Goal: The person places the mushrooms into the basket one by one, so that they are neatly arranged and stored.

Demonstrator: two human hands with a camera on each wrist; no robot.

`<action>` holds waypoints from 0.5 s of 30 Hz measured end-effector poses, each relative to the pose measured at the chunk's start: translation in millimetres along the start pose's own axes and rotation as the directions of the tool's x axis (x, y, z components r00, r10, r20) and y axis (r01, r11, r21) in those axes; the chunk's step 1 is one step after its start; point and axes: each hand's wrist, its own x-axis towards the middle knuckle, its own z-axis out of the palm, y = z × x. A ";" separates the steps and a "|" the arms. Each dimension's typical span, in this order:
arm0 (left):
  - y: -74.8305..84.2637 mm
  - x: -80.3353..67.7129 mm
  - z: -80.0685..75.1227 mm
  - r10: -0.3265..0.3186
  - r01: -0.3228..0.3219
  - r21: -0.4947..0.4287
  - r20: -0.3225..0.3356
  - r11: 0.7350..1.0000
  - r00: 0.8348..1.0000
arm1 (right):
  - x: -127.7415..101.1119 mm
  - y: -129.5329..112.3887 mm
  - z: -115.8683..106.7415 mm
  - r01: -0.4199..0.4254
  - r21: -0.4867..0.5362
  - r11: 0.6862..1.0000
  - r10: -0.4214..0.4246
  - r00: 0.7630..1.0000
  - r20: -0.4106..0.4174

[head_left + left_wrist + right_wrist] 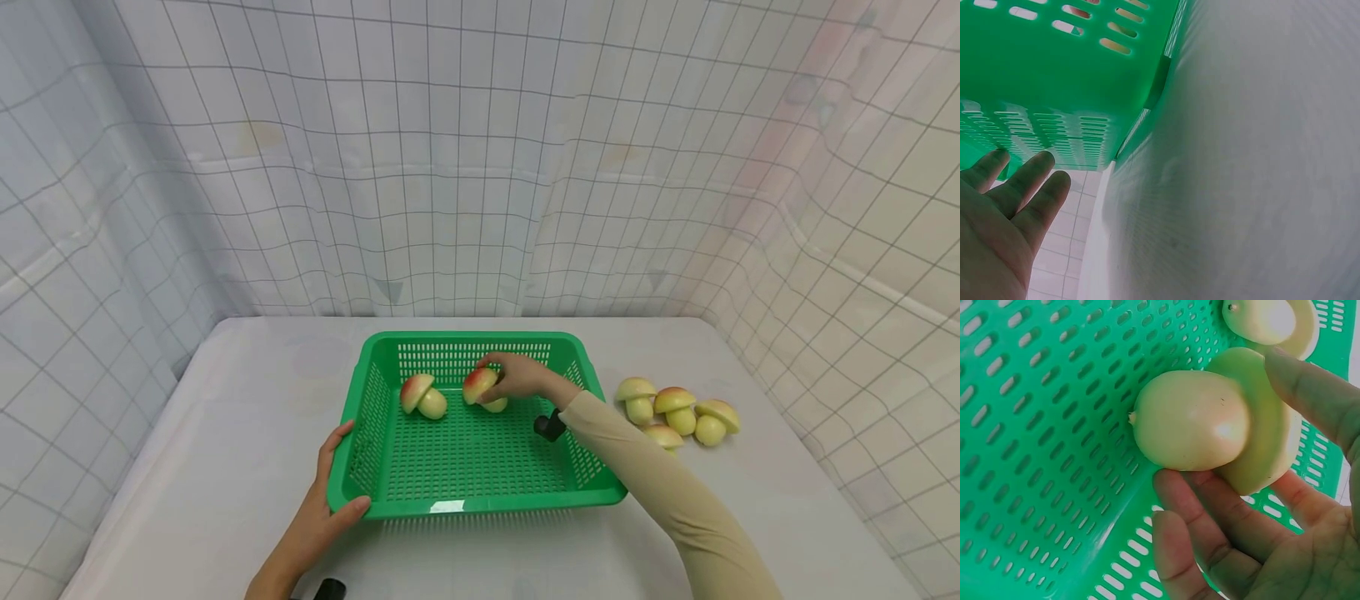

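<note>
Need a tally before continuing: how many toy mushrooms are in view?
6: one lying in the basket at, one in the right hand at, four on the table right of it.

White table filled the lower half of the head view, smooth matte top, rounded far corners at 11 and 1 o'clock. A pale curtain with a thin dark grid print enclosed the table on three sides, from 9 through 12 to 3 o'clock. The fabric hung in soft folds, with horizontal creases across the middle. Faint yellowish stains sat on it toward 11 and 1 o'clock. The right panel at 2 o'clock carried a warmer pinkish tint. Light was even and diffuse, with only weak shadows on the tabletop.
</note>
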 end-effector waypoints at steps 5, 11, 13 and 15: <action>-1.2 -0.4 -0.8 -0.012 0.012 -0.010 0.006 1.000 1.000 | -0.8 -1.5 -0.2 0.008 -0.004 1.000 -0.008 1.000 -0.001; 1.4 -0.2 0.5 0.001 -0.001 -0.015 0.005 1.000 1.000 | -1.9 -2.0 -0.2 0.007 -0.016 1.000 -0.007 1.000 0.006; 2.2 -0.3 0.9 0.006 -0.006 -0.011 0.002 1.000 1.000 | -2.1 -2.1 -0.2 0.006 -0.023 1.000 -0.006 1.000 0.008; 2.3 -0.4 0.9 0.013 -0.013 -0.008 0.000 1.000 1.000 | -2.0 -1.9 0.0 0.005 -0.035 0.999 -0.005 1.000 0.009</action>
